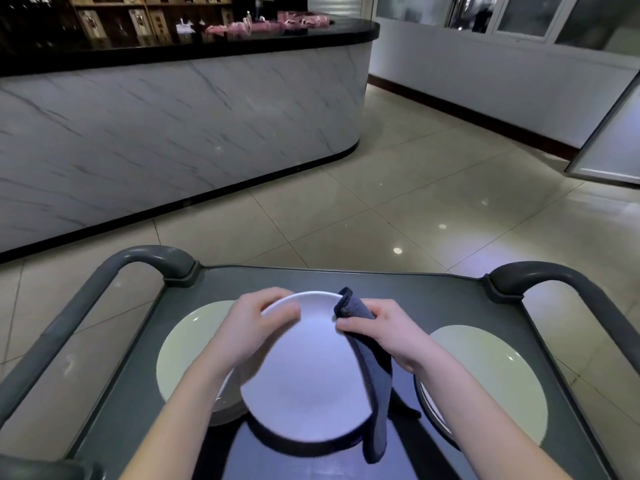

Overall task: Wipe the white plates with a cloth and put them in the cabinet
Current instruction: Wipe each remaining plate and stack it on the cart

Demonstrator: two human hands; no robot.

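Plate: a white plate (pixel 304 375) is held up over the cart (pixel 433 296), between two stacks, with its far edge raised so the face tilts toward the camera.
Left hand: the left hand (pixel 256 323) grips the plate's far-left rim, with the thumb on the face and the fingers curled behind.
Right hand: the right hand (pixel 384 330) pinches a dark blue cloth (pixel 372 379) against the plate's far-right rim.
Cloth: it is folded over the right edge and hangs down along it from far to near, with the loose end below the plate.
Key relation: the unwiped face lies left of the cloth hand, so the wipe likely has to sweep leftward across the plate while the left hand steadies it.
Look: the plate is round, plain and glossy, with a shallow rim; no marks show, though the plate is slightly blurred.
Other plates: a left stack (pixel 187 351) and a right stack (pixel 491 372) rest on the cart.
Cabinet: I cannot tell which piece of furniture it is; a marble counter (pixel 173 116) stands far left.
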